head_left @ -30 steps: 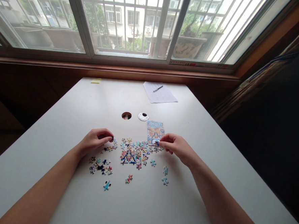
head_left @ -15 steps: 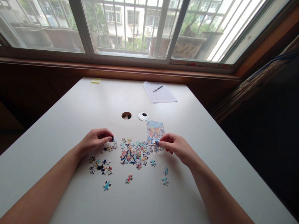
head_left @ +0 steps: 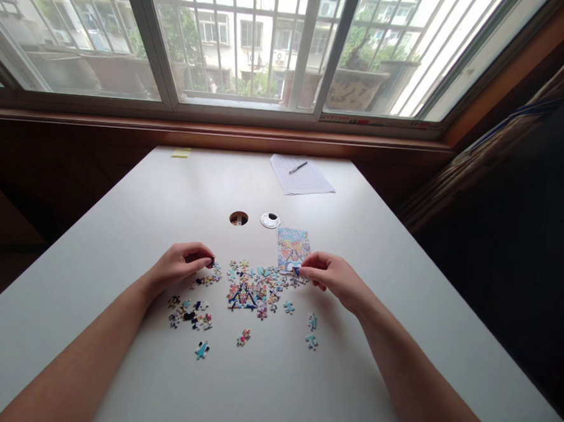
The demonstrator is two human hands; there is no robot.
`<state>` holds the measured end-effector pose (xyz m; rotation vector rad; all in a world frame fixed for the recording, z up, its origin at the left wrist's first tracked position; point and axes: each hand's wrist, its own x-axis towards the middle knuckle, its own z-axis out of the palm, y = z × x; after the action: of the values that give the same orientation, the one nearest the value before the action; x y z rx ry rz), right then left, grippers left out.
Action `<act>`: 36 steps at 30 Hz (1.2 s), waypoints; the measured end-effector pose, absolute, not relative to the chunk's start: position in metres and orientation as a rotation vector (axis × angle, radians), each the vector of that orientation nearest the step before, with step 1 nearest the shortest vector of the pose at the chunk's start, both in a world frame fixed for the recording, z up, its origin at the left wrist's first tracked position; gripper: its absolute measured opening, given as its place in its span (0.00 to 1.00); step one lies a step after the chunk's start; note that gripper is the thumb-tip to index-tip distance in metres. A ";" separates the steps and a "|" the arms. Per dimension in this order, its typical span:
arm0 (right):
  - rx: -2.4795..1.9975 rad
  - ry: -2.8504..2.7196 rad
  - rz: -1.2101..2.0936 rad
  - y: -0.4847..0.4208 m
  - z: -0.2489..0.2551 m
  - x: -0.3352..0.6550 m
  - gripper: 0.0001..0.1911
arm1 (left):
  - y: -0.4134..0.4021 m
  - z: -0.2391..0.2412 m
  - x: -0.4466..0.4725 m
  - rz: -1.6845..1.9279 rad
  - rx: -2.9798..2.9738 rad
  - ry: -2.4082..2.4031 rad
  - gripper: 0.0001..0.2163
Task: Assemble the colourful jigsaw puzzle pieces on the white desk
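My left hand point(head_left: 188, 260) pinches a small dark puzzle piece point(head_left: 212, 262) beside the loose pieces left of centre. Between the thumb and fingers of my right hand point(head_left: 328, 274) is a blue and white puzzle piece point(head_left: 296, 271), held over the lower edge of the picture card point(head_left: 293, 245). A joined section of puzzle point(head_left: 247, 296) lies between my hands, with loose pieces around its top and right side. Another pile of loose pieces point(head_left: 190, 315) sits near my left forearm. Single pieces lie closer to me, among them a light blue one point(head_left: 201, 350).
The white table point(head_left: 252, 394) has a round cable hole point(head_left: 238, 218), with its silver cover point(head_left: 270, 220) lying beside it. Toward the window are sheets of paper point(head_left: 303, 179) with a pen point(head_left: 298, 167) on top, and a yellow sticky note point(head_left: 181, 152) at the far left.
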<state>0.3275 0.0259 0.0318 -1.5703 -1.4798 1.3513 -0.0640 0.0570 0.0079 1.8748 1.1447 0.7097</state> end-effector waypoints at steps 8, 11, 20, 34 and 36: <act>-1.552 -1.484 1.360 0.027 0.028 0.329 0.13 | 0.058 0.006 -0.065 0.705 1.871 1.142 0.10; -1.555 -1.489 1.361 0.027 0.028 0.329 0.13 | 0.058 0.006 -0.065 0.710 1.876 1.141 0.10; -1.501 -1.479 1.388 0.026 0.028 0.327 0.12 | 0.057 0.008 -0.065 0.711 1.892 1.146 0.11; -1.510 -1.478 1.409 0.026 0.032 0.327 0.12 | 0.057 0.006 -0.065 0.713 1.892 1.153 0.10; -1.506 -1.488 1.409 0.026 0.032 0.328 0.12 | 0.057 0.007 -0.065 0.713 1.894 1.154 0.10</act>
<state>0.3280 0.0258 0.0322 -1.5058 -1.4883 1.4085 -0.0645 0.0574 0.0066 1.8935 1.1538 0.7134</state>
